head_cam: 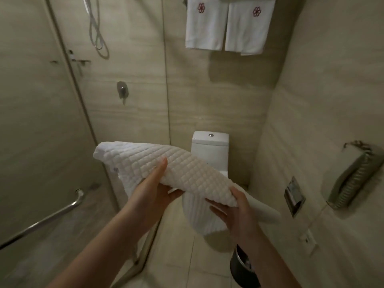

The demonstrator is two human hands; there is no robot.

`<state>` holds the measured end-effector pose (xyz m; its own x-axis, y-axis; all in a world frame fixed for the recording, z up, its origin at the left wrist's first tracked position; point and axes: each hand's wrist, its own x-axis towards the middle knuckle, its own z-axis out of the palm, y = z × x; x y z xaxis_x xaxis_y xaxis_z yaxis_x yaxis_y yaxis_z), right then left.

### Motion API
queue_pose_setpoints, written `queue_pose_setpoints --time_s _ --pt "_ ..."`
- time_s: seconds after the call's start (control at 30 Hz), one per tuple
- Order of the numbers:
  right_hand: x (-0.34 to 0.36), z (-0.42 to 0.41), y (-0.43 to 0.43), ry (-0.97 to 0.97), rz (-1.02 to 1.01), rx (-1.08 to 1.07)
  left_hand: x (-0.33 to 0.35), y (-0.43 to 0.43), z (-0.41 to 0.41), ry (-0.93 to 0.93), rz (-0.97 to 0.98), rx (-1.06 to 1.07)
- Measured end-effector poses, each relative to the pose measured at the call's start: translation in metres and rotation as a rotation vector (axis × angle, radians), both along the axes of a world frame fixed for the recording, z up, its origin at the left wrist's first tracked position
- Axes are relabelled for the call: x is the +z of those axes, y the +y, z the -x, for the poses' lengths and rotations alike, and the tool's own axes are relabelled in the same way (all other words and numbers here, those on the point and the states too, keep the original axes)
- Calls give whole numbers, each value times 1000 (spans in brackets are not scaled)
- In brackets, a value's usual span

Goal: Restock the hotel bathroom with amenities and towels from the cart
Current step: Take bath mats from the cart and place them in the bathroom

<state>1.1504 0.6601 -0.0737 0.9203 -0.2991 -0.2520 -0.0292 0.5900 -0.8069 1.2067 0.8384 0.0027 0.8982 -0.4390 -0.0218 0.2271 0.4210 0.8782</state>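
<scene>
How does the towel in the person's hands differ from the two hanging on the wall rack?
The quilted towel has a raised square texture and no visible emblem; the hanging towels look smooth, each with a red flower emblem. The quilted towel is bunched, gripped by the left hand and right hand; the hanging towels drape flat, side by side. All are white.

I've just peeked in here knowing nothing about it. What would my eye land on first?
First, the white quilted towel in the middle of the view, held up by the left hand and right hand in front of the toilet. Next, the two hanging towels with red flower emblems, side by side high on the back wall.
</scene>
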Motion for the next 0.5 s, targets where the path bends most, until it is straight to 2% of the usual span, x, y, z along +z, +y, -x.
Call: queue_pose_setpoints --time_s 0.07,0.27,0.43,0.5 --pt "10 -28 -18 -31 46 -63 5 -12 -35 -23 -20 -31" --pt "43 -106 -88 -84 379 -147 14 -68 -141 -75 -153 -12" --pt "52 -196 -168 -66 388 -209 35 -137 -222 -145 -180 17" --pt "65 -225 -195 -110 523 -189 50 -165 -255 -180 -191 34"
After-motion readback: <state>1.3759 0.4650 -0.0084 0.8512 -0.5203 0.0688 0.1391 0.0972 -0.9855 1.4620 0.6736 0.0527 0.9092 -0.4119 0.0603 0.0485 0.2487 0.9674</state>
